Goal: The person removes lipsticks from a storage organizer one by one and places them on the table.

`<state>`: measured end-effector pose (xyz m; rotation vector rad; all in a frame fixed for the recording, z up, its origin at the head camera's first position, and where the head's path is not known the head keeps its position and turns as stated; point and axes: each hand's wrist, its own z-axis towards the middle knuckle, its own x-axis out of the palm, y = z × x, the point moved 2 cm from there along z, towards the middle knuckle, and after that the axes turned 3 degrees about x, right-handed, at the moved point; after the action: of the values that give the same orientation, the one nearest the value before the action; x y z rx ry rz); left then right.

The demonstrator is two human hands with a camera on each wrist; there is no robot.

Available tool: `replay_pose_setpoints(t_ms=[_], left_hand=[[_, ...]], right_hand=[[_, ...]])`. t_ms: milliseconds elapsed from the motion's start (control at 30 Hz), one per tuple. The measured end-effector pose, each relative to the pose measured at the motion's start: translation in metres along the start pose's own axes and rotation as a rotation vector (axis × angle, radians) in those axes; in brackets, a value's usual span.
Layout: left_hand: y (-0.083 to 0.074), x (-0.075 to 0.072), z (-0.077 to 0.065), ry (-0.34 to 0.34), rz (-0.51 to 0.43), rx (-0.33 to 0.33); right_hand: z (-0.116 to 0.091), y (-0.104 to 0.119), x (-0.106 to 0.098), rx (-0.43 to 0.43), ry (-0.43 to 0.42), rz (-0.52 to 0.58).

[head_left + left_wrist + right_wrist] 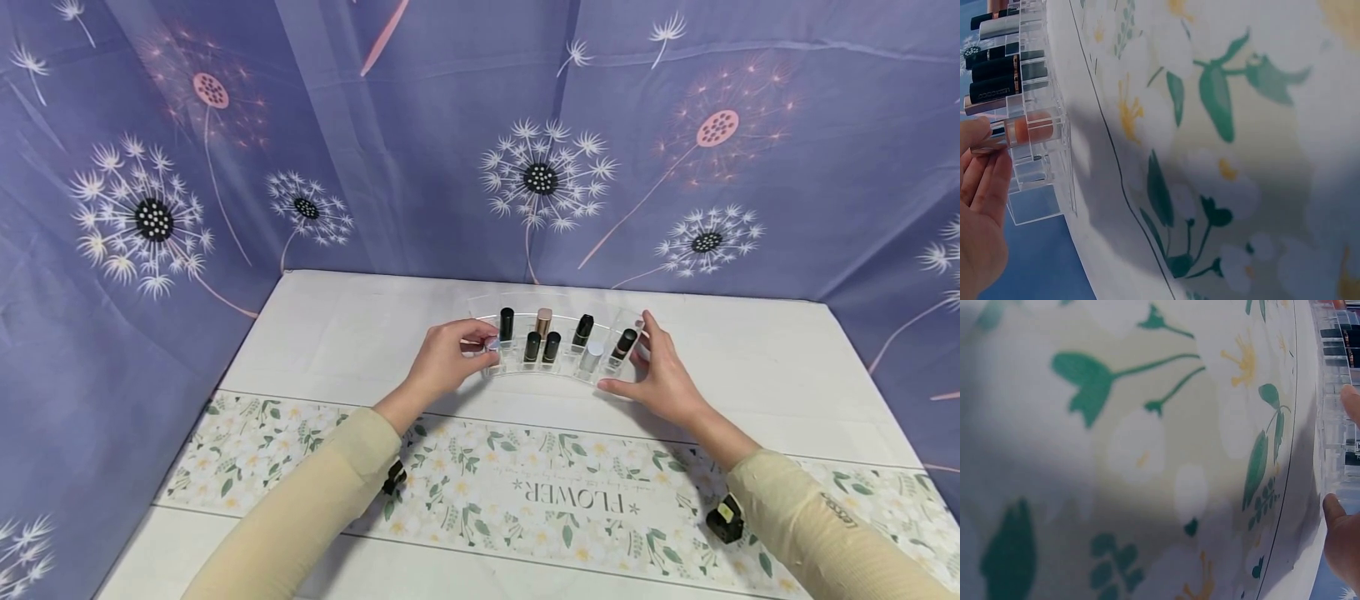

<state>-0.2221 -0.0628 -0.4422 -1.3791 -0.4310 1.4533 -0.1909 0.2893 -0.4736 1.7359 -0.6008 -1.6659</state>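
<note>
A curved clear acrylic lipstick holder (566, 367) stands on the white table, with several lipsticks upright in its slots. At its left end my left hand (447, 354) pinches the shiny cap of a lipstick. In the left wrist view this lipstick (1032, 130) has an orange lower part that sits inside a slot. My right hand (663, 375) grips the holder's right end, thumb in front and fingers behind. Close to it stand a black lipstick (623, 343) and a silvery-white one (591, 357). The right wrist view catches only part of the right hand (1342, 540).
A floral runner (517, 492) with the word FLOWER crosses the white table (360, 325) in front of the holder. Behind and at the sides hangs a blue-purple dandelion curtain (420, 167). Black wrist devices (726, 521) sit beneath the sleeves.
</note>
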Motion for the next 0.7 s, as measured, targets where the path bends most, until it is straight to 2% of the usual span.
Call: replay_pose_setpoints(t_ms=[267,700], left_hand=[[-0.009,-0.005,0.002,0.003,-0.031,-0.009],[-0.025,-0.024,0.004,0.0,-0.024,-0.005]], right_hand=[[0.0,0.001,-0.001,-0.005,-0.003,-0.001],[0.0,0.001,0.0,-0.003,0.0,-0.015]])
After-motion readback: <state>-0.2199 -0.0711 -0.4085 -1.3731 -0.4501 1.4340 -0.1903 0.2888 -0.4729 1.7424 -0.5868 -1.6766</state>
